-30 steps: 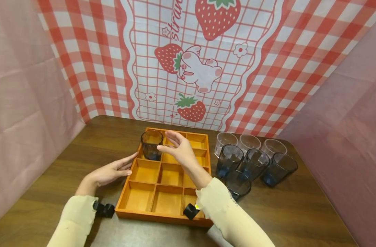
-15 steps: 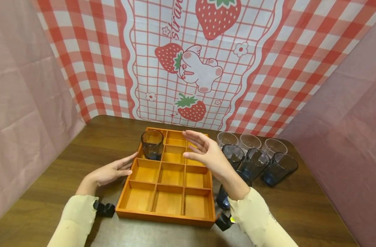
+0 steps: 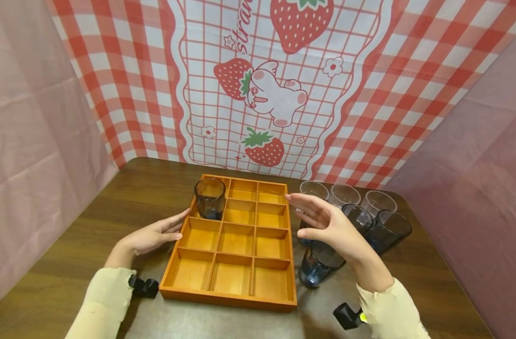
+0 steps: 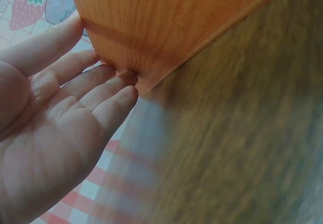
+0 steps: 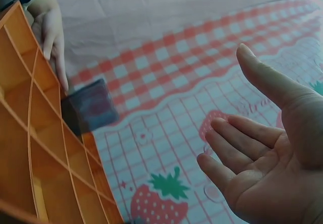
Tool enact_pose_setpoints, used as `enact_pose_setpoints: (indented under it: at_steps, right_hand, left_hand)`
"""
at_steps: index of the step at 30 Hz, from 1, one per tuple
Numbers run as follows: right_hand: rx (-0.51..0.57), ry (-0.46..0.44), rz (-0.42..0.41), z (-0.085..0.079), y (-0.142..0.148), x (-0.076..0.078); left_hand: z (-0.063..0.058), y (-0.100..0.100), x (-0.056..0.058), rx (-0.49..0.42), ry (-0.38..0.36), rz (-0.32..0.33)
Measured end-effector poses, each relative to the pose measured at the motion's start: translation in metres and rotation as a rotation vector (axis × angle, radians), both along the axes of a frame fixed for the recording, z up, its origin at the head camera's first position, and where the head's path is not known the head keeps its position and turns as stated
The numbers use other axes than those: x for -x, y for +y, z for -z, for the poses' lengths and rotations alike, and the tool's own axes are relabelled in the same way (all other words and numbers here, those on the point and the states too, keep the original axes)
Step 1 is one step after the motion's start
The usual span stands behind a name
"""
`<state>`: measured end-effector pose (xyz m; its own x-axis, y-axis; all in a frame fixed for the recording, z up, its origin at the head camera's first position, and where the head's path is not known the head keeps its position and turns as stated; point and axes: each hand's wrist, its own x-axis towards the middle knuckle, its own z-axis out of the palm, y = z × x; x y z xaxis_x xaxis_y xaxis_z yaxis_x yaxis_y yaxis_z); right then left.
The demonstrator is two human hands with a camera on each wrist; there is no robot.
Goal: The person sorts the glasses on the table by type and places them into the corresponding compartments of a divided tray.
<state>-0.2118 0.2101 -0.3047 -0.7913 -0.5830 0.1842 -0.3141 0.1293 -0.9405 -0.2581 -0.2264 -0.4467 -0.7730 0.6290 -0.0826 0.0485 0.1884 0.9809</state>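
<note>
**Wide right hand by the dark glass tumblers**

The step now looks like getting a good grip on a tumbler. To do it well, the right hand (image 3: 331,226) should come down slowly, with the thumb on one side of the glass and the fingers on the other. The near dark tumbler (image 3: 319,268), low and right of the frame's middle, seems the easiest pick, since it stands in front of the others. A soft squeeze should be enough, because smooth glass could slip. It would be best to lift straight up, so it doesn't knock the far-right dark tumbler (image 3: 392,230) or the clear tumblers (image 3: 380,203) behind.

The right hand's fingers are straight and the thumb is far from them, so the gap is wide and nothing is in it. The near dark tumbler lies just below the thumb and palm in the head view. I can't tell if any glass touches the hand, which hides part of the group.

At the left of the frame, the left hand (image 3: 156,234) has straight fingers too. Its tips touch the outer side of the wooden divided tray (image 3: 228,300), which is a good way to steady it. One dark tumbler (image 3: 209,200) sits in the tray's left column, just behind the two nearest boxes.
</note>
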Motion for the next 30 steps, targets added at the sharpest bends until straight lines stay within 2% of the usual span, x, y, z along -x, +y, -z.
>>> enact_pose_setpoints:
  at_steps: [11, 20, 30]
  right_hand:
    - [-0.029, 0.067, 0.03, 0.013, 0.051, -0.013]
    - [0.022, 0.108, -0.001, 0.044, 0.086, -0.017]
    - [0.05, 0.127, 0.02, 0.075, 0.094, -0.023]
  left_hand:
    - [-0.002, 0.004, 0.0, 0.015, -0.003, -0.003]
    - [-0.001, 0.003, 0.001, 0.013, -0.004, -0.002]
    - [-0.002, 0.001, -0.001, 0.017, 0.0, -0.01]
